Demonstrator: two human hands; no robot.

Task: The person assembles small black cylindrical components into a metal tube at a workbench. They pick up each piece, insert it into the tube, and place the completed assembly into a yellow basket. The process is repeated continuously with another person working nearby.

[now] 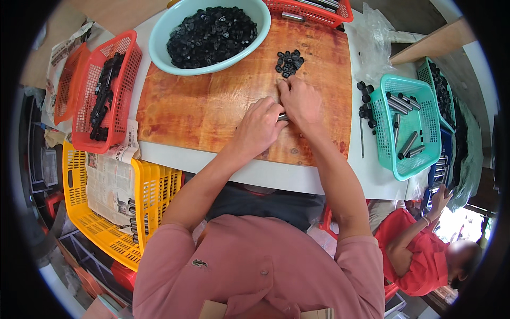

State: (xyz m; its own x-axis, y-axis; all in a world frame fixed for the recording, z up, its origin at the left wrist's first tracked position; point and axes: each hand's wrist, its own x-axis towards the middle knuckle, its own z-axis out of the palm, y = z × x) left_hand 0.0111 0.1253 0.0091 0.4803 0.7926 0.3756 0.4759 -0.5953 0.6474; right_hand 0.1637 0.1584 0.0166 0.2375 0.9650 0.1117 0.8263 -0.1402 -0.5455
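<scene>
My left hand is closed around a short shiny metal tube, whose end shows beside the fingers; most of it is hidden in the grip. Just to its right and a little farther out, my right hand has curled fingers at the near edge of a small pile of black plastic caps. What its fingertips hold, if anything, is hidden. Both hands are low over a stained wooden board. A pale blue bowl full of many more black pieces stands at the board's far left.
A red basket with black parts stands left; a yellow crate with newspaper sits below it. At right, a turquoise basket holds metal tubes beside loose black caps. Another red basket is at the back. A co-worker in red sits lower right.
</scene>
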